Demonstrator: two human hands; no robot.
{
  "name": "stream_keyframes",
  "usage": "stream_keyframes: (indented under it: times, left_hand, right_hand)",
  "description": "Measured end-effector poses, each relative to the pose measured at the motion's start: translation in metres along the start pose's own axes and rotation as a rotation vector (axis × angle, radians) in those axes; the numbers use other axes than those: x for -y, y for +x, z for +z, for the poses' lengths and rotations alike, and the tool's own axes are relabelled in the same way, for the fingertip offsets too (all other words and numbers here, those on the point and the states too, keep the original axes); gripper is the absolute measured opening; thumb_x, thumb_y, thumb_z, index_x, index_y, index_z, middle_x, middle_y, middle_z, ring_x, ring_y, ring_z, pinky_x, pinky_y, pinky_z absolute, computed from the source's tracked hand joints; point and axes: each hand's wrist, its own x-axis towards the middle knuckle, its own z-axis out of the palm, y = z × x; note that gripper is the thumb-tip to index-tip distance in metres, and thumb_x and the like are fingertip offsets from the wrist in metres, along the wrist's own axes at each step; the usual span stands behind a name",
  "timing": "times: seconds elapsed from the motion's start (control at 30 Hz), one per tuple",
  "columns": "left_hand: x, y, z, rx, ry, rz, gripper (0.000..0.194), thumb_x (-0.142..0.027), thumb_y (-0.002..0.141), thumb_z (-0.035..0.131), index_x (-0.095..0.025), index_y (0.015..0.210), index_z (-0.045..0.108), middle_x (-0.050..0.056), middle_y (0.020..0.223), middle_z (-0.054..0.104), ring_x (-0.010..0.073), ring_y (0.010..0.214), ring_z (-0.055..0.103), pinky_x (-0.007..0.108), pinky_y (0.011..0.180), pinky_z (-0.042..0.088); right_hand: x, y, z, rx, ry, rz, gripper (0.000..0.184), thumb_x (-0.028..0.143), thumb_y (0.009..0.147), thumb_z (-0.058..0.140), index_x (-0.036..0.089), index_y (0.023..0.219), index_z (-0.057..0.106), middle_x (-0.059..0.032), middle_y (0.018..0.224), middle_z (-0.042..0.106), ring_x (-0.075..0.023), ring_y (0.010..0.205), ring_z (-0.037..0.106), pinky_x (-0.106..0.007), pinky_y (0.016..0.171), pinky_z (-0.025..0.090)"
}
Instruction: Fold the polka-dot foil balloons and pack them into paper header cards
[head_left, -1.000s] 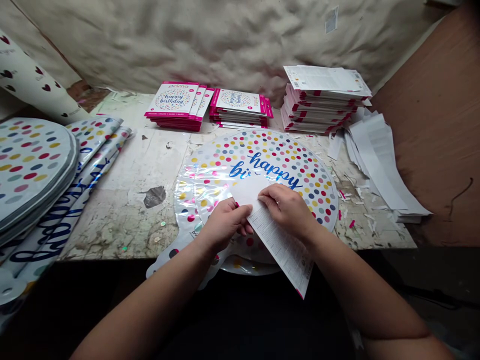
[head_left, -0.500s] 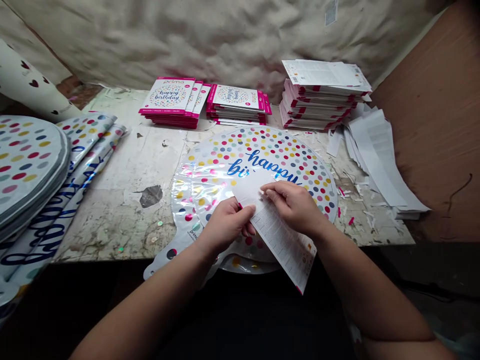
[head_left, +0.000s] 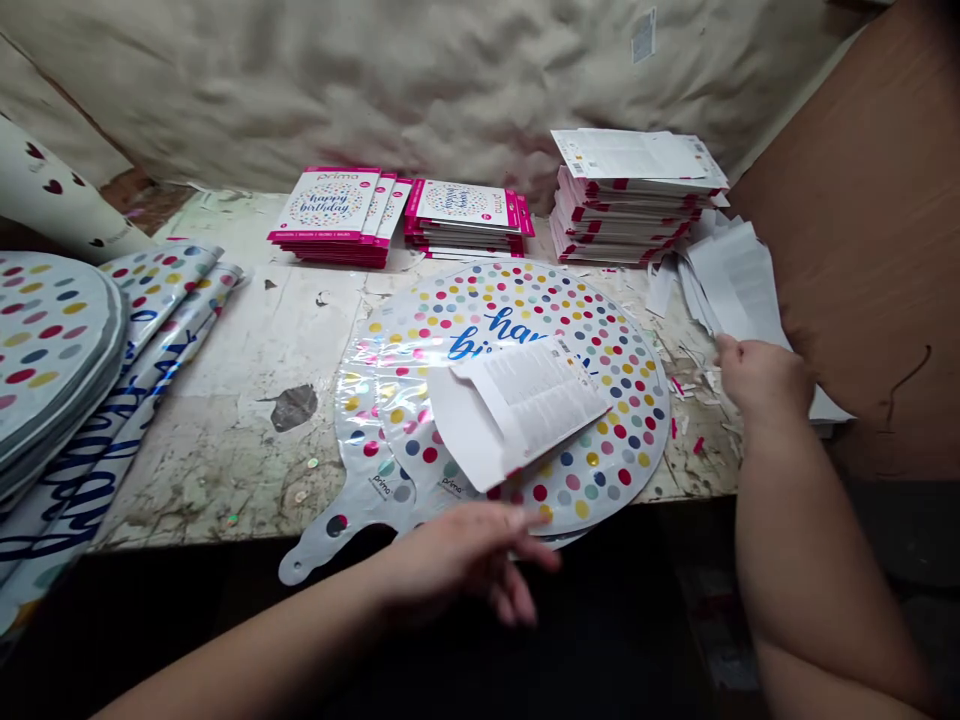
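Observation:
A white paper envelope (head_left: 551,400) with its flap open lies on the flat foil balloons (head_left: 630,370), which are printed with coloured dots and blue lettering. My left hand (head_left: 480,555) is just in front of the envelope at the table's near edge, fingers apart, holding nothing. Over on the right, my right hand (head_left: 769,380) is closed at the edge of a pile of white paper sheets (head_left: 739,280). Its fingertips pinch the edge of a sheet there; the hand partly covers the pile.
Pink-and-white printed packets (head_left: 330,215) stand in stacks at the back, beside a second packet stack (head_left: 469,215). A taller stack of envelopes (head_left: 630,205) is farther right. Round dotted balloons (head_left: 52,340) are piled at left. A brown panel (head_left: 870,220) bounds the right side.
Both hands have let go of the envelope, which now lies on the balloons. My right hand has moved right to the paper pile; my left has drawn back and opened.

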Motion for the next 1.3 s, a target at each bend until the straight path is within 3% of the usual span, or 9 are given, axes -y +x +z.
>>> stream_keyframes:
  times: [0.13,0.23,0.3,0.4,0.63,0.77,1.03,1.13,1.3]
  left_hand:
    - [-0.032,-0.005,-0.023,-0.059,0.785,0.345,0.033,-0.036,0.087,0.049,-0.019,0.109,0.066,0.011,0.105,0.068,0.0205,0.091,0.064,0.031,0.082,0.049]
    - [-0.052,0.014,-0.050,-0.063,1.337,0.665,0.058,-0.039,0.078,0.061,-0.022,0.132,0.047,0.011,0.141,0.041,0.0290,0.131,0.035,0.043,0.108,0.025]
    - [-0.048,0.026,-0.060,0.051,1.590,0.658,0.079,-0.047,0.071,0.066,-0.019,0.139,0.036,0.014,0.146,0.031,0.0337,0.135,0.023,0.050,0.109,0.018]
    - [-0.025,0.034,-0.061,-0.054,1.801,0.608,0.078,-0.051,0.073,0.063,-0.013,0.137,0.039,0.020,0.142,0.036,0.0386,0.133,0.027,0.055,0.107,0.019]
    - [-0.006,0.031,-0.062,-0.157,1.747,0.795,0.032,-0.032,0.089,0.045,-0.012,0.110,0.060,0.019,0.119,0.058,0.0305,0.115,0.050,0.047,0.098,0.037]
    - [-0.023,0.040,-0.061,-0.224,1.708,0.715,0.026,-0.024,0.089,0.040,-0.017,0.102,0.062,0.011,0.097,0.065,0.0218,0.094,0.058,0.034,0.085,0.046]
    - [-0.033,0.060,-0.059,-0.267,1.807,0.818,0.025,-0.020,0.089,0.042,-0.017,0.103,0.063,0.013,0.108,0.060,0.0245,0.100,0.053,0.039,0.087,0.043]
    - [-0.021,0.046,-0.063,-0.177,1.959,0.812,0.031,-0.013,0.088,0.040,-0.014,0.110,0.061,0.016,0.117,0.059,0.0292,0.109,0.051,0.045,0.089,0.041]
    - [-0.009,0.005,-0.057,-0.372,1.762,0.726,0.032,-0.013,0.083,0.045,-0.016,0.108,0.064,0.017,0.126,0.055,0.0356,0.116,0.048,0.056,0.096,0.034]
  right_hand:
    - [0.014,-0.012,-0.009,-0.068,-0.052,-0.052,0.032,0.026,0.084,0.046,0.015,0.109,0.062,-0.0248,0.122,0.051,-0.0365,0.109,0.049,-0.047,0.074,0.040]
    - [0.072,-0.063,-0.008,0.140,0.111,-0.434,0.037,0.032,0.084,0.051,0.017,0.117,0.057,-0.0172,0.122,0.056,-0.0335,0.114,0.050,-0.049,0.085,0.044]
    - [0.107,-0.105,-0.002,0.449,0.161,-0.707,0.052,0.048,0.077,0.059,0.016,0.118,0.057,-0.0172,0.125,0.056,-0.0337,0.114,0.051,-0.049,0.089,0.045]
    - [0.129,-0.155,0.008,0.564,0.087,-0.787,0.089,0.063,0.065,0.064,0.003,0.128,0.047,-0.0263,0.134,0.044,-0.0425,0.124,0.039,-0.054,0.095,0.042]
    - [0.114,-0.178,0.018,0.368,0.243,-0.963,0.031,0.021,0.087,0.045,0.009,0.111,0.060,-0.0183,0.119,0.060,-0.0294,0.114,0.053,-0.042,0.093,0.046]
    - [0.118,-0.160,0.021,0.431,0.361,-0.734,0.021,0.021,0.087,0.047,0.016,0.102,0.060,-0.0097,0.098,0.067,-0.0218,0.090,0.061,-0.036,0.078,0.052]
    - [0.123,-0.128,0.031,0.452,0.276,-0.729,0.026,0.018,0.082,0.056,0.022,0.107,0.059,-0.0102,0.110,0.059,-0.0249,0.103,0.054,-0.043,0.087,0.047]
    - [0.116,-0.135,0.031,0.449,0.259,-0.935,0.023,0.015,0.085,0.049,0.019,0.103,0.063,-0.0118,0.119,0.059,-0.0251,0.114,0.052,-0.043,0.094,0.045]
    - [0.118,-0.144,0.023,0.547,0.011,-0.944,0.044,0.014,0.085,0.046,0.009,0.129,0.047,-0.0209,0.136,0.045,-0.0324,0.124,0.044,-0.044,0.088,0.050]
